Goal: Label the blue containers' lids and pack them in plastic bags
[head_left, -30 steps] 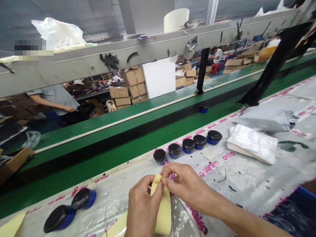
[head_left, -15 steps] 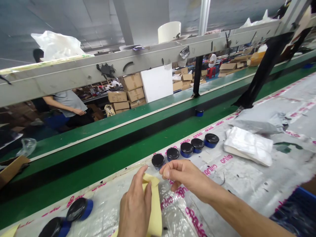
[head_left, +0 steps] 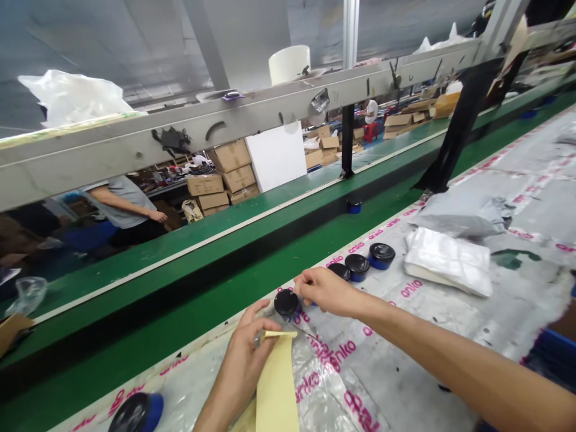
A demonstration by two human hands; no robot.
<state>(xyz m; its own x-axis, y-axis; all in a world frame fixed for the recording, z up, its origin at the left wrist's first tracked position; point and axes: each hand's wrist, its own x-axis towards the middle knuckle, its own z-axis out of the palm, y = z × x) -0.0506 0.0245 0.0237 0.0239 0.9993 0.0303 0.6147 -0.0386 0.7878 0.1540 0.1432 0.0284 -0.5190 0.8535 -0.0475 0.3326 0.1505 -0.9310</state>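
My left hand (head_left: 245, 354) pinches the top end of a yellow paper strip (head_left: 276, 384) at the bottom centre. Just right of it, my right hand (head_left: 321, 290) is closed beside a round black-lidded tin (head_left: 287, 303); whatever its fingertips hold is too small to make out. Behind the right hand, more black and blue tins (head_left: 357, 266) stand in a row on the plastic-covered table, with another tin (head_left: 381, 255) at the row's right end. One larger-looking tin (head_left: 135, 413) sits at the lower left.
A green conveyor (head_left: 252, 264) runs behind the table, with one tin (head_left: 354, 206) on it. White bags (head_left: 447, 261) lie to the right. A metal beam (head_left: 243, 123) crosses above the conveyor. A person in grey (head_left: 121, 201) is beyond it.
My right hand has risen slightly and now covers part of the tin row. The yellow strip hangs straighter, its top edge folded over. The view has shifted a little.
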